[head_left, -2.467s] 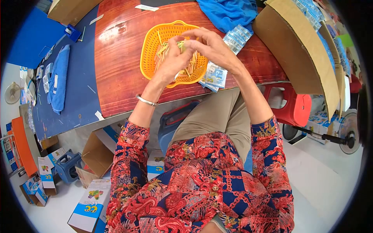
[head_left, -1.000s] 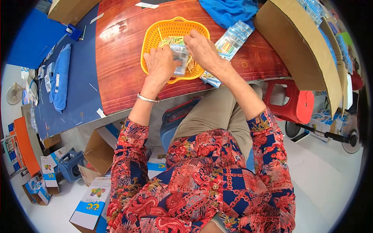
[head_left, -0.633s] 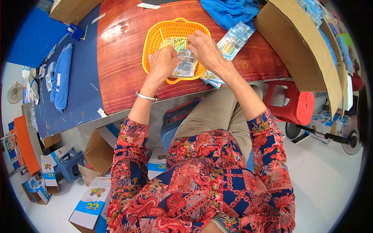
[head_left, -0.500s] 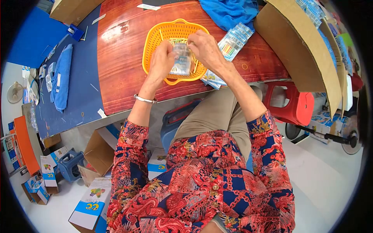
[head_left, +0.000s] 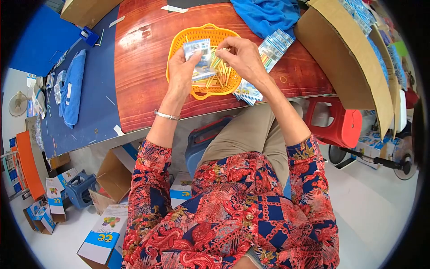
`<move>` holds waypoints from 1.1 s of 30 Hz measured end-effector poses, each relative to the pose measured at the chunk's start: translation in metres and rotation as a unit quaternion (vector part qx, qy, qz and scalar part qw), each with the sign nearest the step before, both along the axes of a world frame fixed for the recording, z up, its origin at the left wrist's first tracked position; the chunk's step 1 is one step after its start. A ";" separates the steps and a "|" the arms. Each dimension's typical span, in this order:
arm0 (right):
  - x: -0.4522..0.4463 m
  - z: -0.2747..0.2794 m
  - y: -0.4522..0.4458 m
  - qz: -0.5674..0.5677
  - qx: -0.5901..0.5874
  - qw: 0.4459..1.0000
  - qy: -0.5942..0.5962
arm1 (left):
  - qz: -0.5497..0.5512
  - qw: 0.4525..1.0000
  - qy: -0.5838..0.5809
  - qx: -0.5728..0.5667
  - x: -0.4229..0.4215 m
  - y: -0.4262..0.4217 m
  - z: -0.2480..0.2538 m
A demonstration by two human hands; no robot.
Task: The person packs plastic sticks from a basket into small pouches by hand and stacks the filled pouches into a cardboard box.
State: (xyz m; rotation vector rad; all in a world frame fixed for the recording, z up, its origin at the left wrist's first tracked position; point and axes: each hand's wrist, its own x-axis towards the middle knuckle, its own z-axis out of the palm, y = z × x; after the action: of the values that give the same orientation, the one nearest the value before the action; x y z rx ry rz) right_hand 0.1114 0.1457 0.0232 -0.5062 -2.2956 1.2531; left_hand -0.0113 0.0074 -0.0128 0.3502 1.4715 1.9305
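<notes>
A yellow basket (head_left: 204, 33) stands on the red wooden table, with many thin yellow, green and orange sticks (head_left: 221, 74) inside. Over its left part, my left hand (head_left: 182, 69) grips a small blue-and-white plastic packet (head_left: 201, 50) between thumb and fingers. To the right of that packet, my right hand (head_left: 244, 58) has its fingertips pinched together above the sticks; whatever they hold is too small to make out. Beside the basket, partly under my right forearm, lie printed packets (head_left: 249, 92), and a row of more packets (head_left: 277, 47) extends behind my right hand.
Blue cloth (head_left: 271, 15) lies at the table's back. A large cardboard box (head_left: 345, 54) stands on the right, above a red stool (head_left: 340, 121). A blue towel (head_left: 71, 89) rests on the dark left part of the table (head_left: 96, 107). Cartons (head_left: 101, 237) are on the floor.
The packet in my left hand has risen and tilted, moving left over the basket. My right hand has moved slightly right, away from the packet, uncovering more sticks.
</notes>
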 end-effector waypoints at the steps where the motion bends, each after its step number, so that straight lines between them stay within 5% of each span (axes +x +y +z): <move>1: 0.000 -0.002 0.000 0.006 -0.020 1.000 0.003 | 0.012 1.000 0.002 0.006 0.001 0.001 0.001; 9: 0.006 0.001 0.000 0.007 -0.171 0.983 0.062 | 0.056 0.994 0.089 -0.037 0.008 0.002 0.013; 18: 0.021 0.018 0.013 -0.124 -0.060 0.976 0.167 | -0.065 0.967 0.219 -0.111 0.012 -0.008 0.022; 25: 0.020 0.025 0.008 -0.083 -0.010 0.975 0.205 | -0.098 0.957 0.251 -0.103 0.017 -0.006 0.019; 33: 0.027 0.034 0.010 -0.003 -0.191 0.971 0.141 | -0.133 0.945 0.288 -0.079 0.014 -0.011 0.017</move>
State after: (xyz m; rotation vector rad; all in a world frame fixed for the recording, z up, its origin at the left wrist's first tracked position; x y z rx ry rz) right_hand 0.1384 0.1559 0.0568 -0.4282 -1.8240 1.6576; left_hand 0.0030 -0.0033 0.0040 1.0494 1.8133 1.5458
